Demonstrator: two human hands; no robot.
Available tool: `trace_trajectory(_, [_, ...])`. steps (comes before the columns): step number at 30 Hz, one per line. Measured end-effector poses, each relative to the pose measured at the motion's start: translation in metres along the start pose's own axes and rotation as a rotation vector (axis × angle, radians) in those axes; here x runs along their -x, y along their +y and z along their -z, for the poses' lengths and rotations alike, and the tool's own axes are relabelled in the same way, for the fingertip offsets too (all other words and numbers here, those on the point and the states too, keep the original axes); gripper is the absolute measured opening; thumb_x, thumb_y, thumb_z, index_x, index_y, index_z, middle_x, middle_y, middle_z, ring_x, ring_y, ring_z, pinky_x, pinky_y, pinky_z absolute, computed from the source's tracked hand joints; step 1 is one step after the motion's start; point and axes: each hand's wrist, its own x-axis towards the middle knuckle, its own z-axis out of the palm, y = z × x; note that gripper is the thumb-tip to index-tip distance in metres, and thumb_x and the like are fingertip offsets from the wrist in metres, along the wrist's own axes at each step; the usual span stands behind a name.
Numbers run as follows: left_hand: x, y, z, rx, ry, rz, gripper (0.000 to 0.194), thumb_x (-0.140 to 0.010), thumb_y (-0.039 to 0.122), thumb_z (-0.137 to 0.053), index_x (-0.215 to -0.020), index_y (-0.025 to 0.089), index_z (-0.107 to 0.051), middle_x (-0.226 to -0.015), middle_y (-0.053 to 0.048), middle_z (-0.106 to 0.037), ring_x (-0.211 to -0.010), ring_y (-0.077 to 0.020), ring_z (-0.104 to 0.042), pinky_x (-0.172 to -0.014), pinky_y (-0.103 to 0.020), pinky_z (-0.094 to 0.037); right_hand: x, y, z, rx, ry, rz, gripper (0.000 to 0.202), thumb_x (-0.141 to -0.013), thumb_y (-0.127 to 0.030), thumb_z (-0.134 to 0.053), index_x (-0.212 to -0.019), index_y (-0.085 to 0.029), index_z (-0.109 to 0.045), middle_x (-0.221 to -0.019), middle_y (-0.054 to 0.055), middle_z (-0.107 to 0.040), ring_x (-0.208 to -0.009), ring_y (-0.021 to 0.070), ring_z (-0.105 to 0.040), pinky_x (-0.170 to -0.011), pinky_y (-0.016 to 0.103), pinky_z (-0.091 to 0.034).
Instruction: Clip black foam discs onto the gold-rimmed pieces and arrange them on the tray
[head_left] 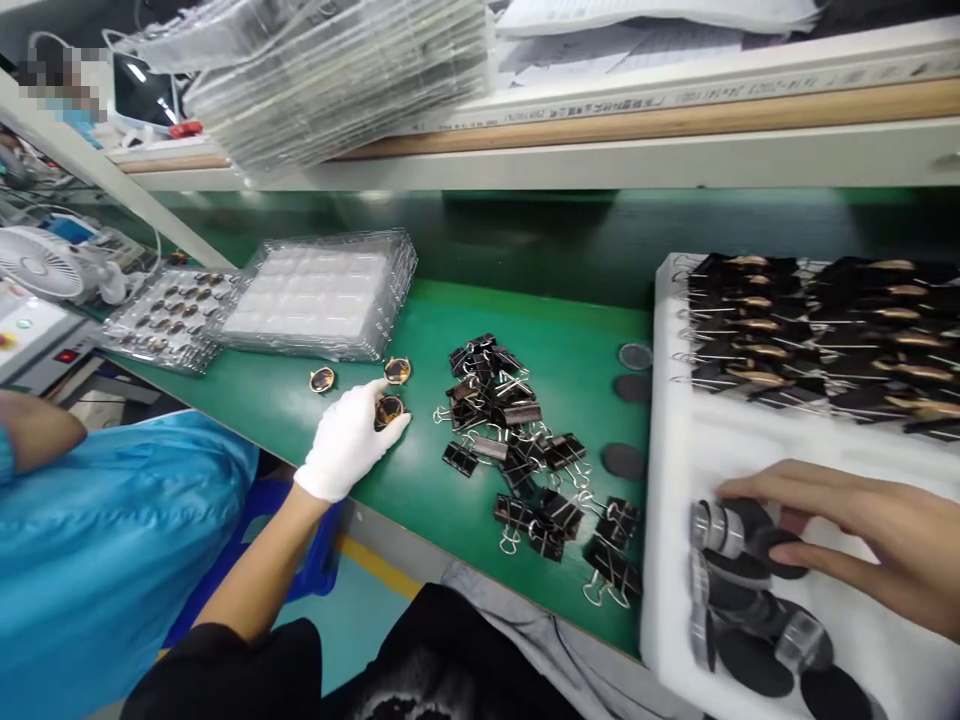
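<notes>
Evidently, clipped rows [750,300] fill the far part of the white tray [666,450]; loose clips [517,415] lie unused on the table [585,360]. There our left hand [346,440] (gloved) pinches a gold-rimmed disc [388,413]; our right hand [892,530], half-curled, grips a black disc [763,543] in the tray.

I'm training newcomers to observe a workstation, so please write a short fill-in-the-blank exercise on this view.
1. The left hand, at a small round piece, wears a ____ glove.
2. The right hand touches a disc coloured ____.
3. The binder clips lie on a bench top coloured ____.

Missing words: white; black; green.
</notes>
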Motion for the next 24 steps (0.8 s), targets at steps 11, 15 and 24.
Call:
trace_trajectory(11, [-0.018,0.064,0.048,0.196,0.314,-0.434,0.075,-0.086,0.043,-0.08,-0.148,0.017,-0.046,-0.106,-0.006,-0.078,-0.087,-0.0192,-0.079,-0.083,-0.03,-0.065,-0.007,-0.066,0.032,-0.495,0.323,0.054,0.021,-0.081,-0.046,-0.084,-0.093,-0.028,-0.084,-0.093,0.007,-0.084,-0.074,0.0241,-0.08,-0.071,0.036,-0.069])
trace_trajectory(15, [-0.038,0.151,0.061,0.317,0.199,-0.74,0.075,-0.089,0.044,-0.077,-0.151,0.018,-0.043,-0.109,-0.007,-0.077,-0.086,-0.0189,-0.078,-0.081,-0.03,-0.065,-0.009,-0.103,0.019,-0.721,0.55,0.171,0.009,-0.084,-0.026,-0.084,-0.092,-0.026,-0.082,-0.091,0.004,-0.083,-0.08,0.0216,-0.081,-0.075,0.035,-0.071])
trace_trajectory(24, [-0.073,0.245,0.055,0.457,0.127,-1.048,0.074,-0.094,0.04,-0.068,-0.156,0.015,-0.036,-0.117,-0.013,-0.076,-0.099,-0.0262,-0.079,-0.081,-0.035,-0.063,-0.016,-0.08,0.016,-0.275,0.792,0.717,0.034,-0.086,-0.005,-0.072,-0.105,-0.031,-0.082,-0.099,0.005,-0.083,-0.092,0.0254,-0.078,-0.08,0.046,-0.067])
